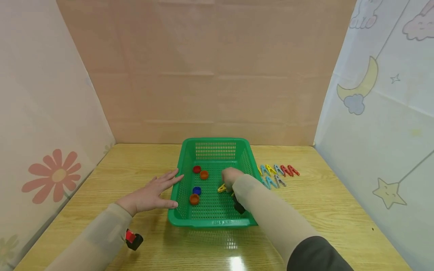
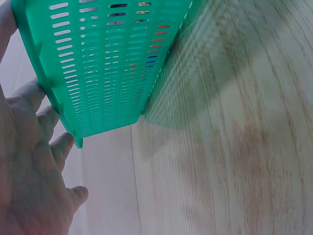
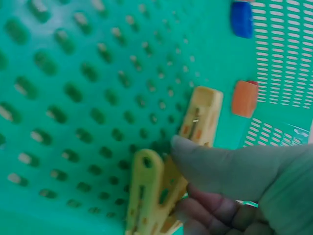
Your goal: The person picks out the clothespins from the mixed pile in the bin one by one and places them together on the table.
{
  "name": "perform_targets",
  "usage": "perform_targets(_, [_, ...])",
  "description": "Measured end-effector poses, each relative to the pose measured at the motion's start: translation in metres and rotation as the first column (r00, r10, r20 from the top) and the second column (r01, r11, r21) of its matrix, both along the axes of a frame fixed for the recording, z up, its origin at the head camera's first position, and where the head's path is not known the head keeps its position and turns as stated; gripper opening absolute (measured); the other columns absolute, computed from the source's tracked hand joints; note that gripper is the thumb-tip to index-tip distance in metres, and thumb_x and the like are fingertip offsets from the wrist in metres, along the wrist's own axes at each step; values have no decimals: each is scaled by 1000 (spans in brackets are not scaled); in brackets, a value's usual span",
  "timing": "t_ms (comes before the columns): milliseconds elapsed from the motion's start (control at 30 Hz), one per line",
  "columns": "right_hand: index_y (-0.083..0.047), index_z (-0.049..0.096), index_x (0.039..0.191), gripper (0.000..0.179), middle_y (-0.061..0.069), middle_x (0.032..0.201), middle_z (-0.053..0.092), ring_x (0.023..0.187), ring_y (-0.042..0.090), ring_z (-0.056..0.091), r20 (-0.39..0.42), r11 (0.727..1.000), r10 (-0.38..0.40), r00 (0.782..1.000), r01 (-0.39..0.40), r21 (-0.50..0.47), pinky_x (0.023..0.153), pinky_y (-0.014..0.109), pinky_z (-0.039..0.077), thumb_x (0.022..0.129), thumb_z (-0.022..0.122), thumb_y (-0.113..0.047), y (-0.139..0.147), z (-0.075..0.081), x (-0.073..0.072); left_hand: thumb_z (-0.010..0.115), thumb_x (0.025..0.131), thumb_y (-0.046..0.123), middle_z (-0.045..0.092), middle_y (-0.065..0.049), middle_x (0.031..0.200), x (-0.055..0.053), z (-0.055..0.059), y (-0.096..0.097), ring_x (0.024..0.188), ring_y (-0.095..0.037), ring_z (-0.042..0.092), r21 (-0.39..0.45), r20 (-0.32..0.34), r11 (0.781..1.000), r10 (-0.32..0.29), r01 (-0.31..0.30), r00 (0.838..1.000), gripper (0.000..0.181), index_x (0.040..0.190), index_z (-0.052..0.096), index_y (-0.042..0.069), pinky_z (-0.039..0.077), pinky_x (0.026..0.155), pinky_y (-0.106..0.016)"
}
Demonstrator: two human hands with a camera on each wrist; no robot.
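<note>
A green perforated plastic basket [image 1: 222, 222] stands on the wooden table. My left hand [image 1: 149, 197] has its fingers spread, with the fingertips right at the basket's left rim. Inside the basket, my right hand [image 1: 232, 177] pinches a yellow clothespin [image 3: 201, 110] between thumb and curled fingers, close over the perforated floor. Another yellow clothespin [image 3: 145, 188] lies against it, seen in the right wrist view. On the left half of the basket floor are small round caps: a red cap [image 1: 197, 169], a blue cap [image 1: 196, 191] and two orange ones, the nearer orange cap [image 1: 194, 199] included.
Outside the basket's right wall, clothespins lie in two rows on the table, among them a red clothespin [image 1: 293, 170], a light blue clothespin [image 1: 270, 182] and a grey clothespin [image 1: 280, 181]. A brown backdrop [image 1: 217, 75] rises behind the table, with printed sheets at both sides.
</note>
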State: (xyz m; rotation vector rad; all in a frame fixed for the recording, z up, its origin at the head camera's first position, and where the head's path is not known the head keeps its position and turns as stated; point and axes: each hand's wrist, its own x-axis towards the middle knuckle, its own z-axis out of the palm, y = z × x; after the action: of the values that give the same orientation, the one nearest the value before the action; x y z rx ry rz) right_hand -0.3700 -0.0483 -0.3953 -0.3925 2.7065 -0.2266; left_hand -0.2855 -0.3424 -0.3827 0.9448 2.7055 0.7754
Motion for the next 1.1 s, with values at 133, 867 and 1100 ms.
perform_targets(133, [-9,63,90,16,3,86,60,79,19,56,-8,999,20,1000,-20,28,71,34,50,82,77,-8,-1,-3,0,67,87,47,9,-13,161,1,0,0,144,-44,7,1,-7,1000,-1,1,1000,85,154,25,17,0,105,-72])
perform_targets(867, [-10,66,94,21,2,94,62,84,18,57,-42,979,61,997,-68,-193,72,34,52,78,78,-4,-6,-9,4,67,87,49,10,-13,160,1,-2,-2,144,-43,8,12,-15,1000,2,-2,1000,85,154,26,18,1,104,-73])
perform_targets(1100, [-8,66,98,26,3,92,63,86,19,59,-44,997,46,998,-49,-65,77,35,52,76,81,-6,-6,-10,2,66,87,49,9,-12,161,1,-3,-1,144,-43,6,4,-4,1000,5,-5,1000,85,154,25,19,0,105,-72])
